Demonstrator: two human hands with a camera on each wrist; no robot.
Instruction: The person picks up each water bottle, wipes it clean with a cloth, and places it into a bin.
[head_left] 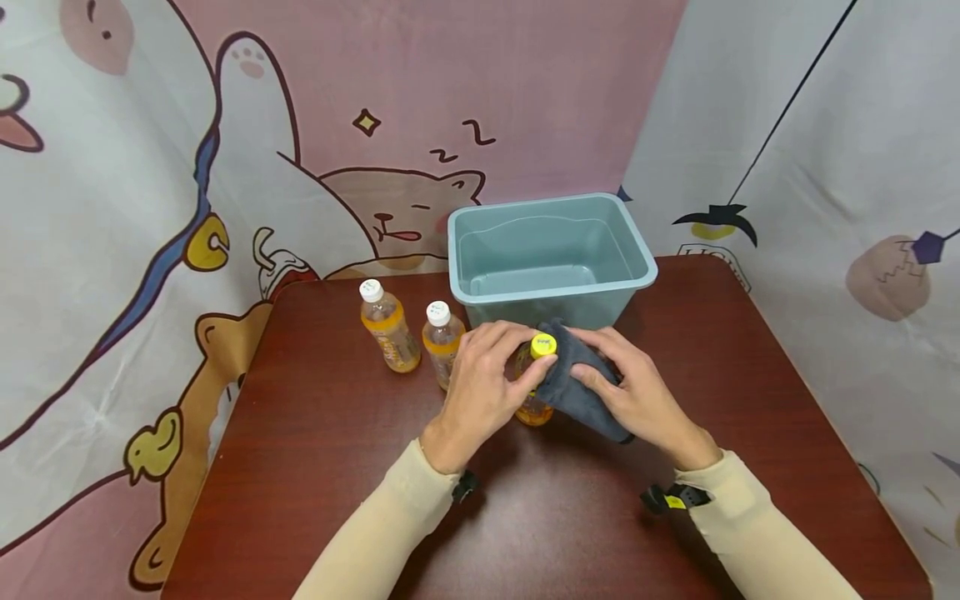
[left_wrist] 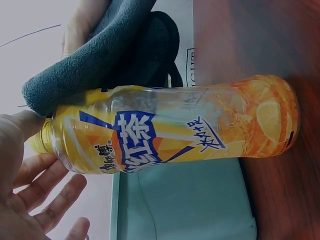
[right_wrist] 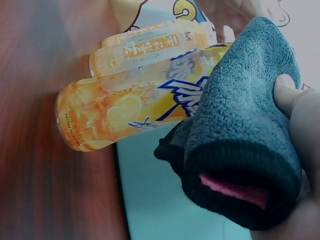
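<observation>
My left hand (head_left: 483,375) pinches a clear iced tea bottle (left_wrist: 170,127) by its neck, just at the yellow cap (head_left: 543,345). The bottle has a yellow and blue label and orange patterning near its base. A folded dark grey towel (head_left: 581,396) lies against the bottle's upper side, gripped by my right hand (head_left: 641,392) with the thumb on its near face. In the right wrist view the towel (right_wrist: 245,100) covers the bottle's neck, and pink cloth shows inside its fold. Two white-capped bottles with orange labels stand left of my hands, the farther one (head_left: 392,333) fully visible, the nearer one (head_left: 441,337) partly hidden.
A light blue-green plastic bin (head_left: 555,296) stands at the back of the dark red-brown table (head_left: 315,467), right behind my hands. Cartoon-printed cloth (head_left: 420,92) hangs behind and beside the table.
</observation>
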